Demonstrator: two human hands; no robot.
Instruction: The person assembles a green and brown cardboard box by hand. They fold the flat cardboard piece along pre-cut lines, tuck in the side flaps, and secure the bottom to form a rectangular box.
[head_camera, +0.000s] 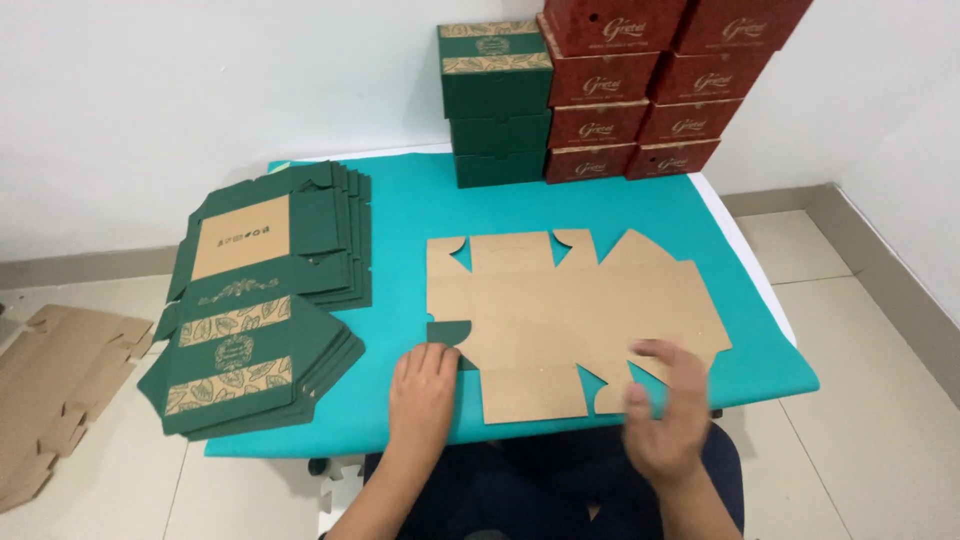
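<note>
While the flat brown cardboard box blank (570, 320) lies plain side up in the middle of the teal-covered table (420, 200), I have my left hand (423, 388) pressed down on its near left corner, fingers spread flat and gripping nothing. My right hand (665, 410) is over the blank's near right flap, fingers loosely open; it is blurred, so I cannot tell whether it touches the card. To my left a stack of unfolded dark green printed box blanks (260, 320) rests on the table, well apart from the brown one. Against the wall stand folded dark green boxes (495, 100) just beside stacked dark red boxes (640, 90). More brown cardboard pieces (60, 390) lie on the floor.
</note>
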